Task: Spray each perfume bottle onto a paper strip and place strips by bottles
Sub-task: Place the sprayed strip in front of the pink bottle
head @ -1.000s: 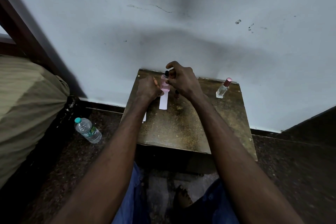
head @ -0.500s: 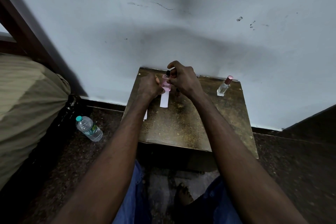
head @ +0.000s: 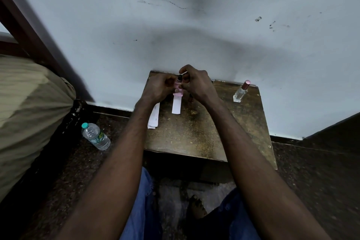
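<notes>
Vs a sec ago not much is shifting on my feed. The left hand [head: 158, 88] is closing in tighter on the pink bottle [head: 178, 93], its grip wrapping the body. The right hand [head: 196, 84] is sitting curled over the black top w/ a finger arching above the nozzle, its grip pinching the neck. The bottle is staying at the back of the tabletop [head: 194, 132], near the wall, w/ the paper strip [head: 176, 105] lying just below its base; can't tell if they're touching. The left forearm is sliding aside, so the spare strips [head: 153, 117] are showing more. I'm reading the spray as prob about to happen, not done. The clear bottle [head: 240, 92] is waiting capped at far right, no strip by it.
</notes>
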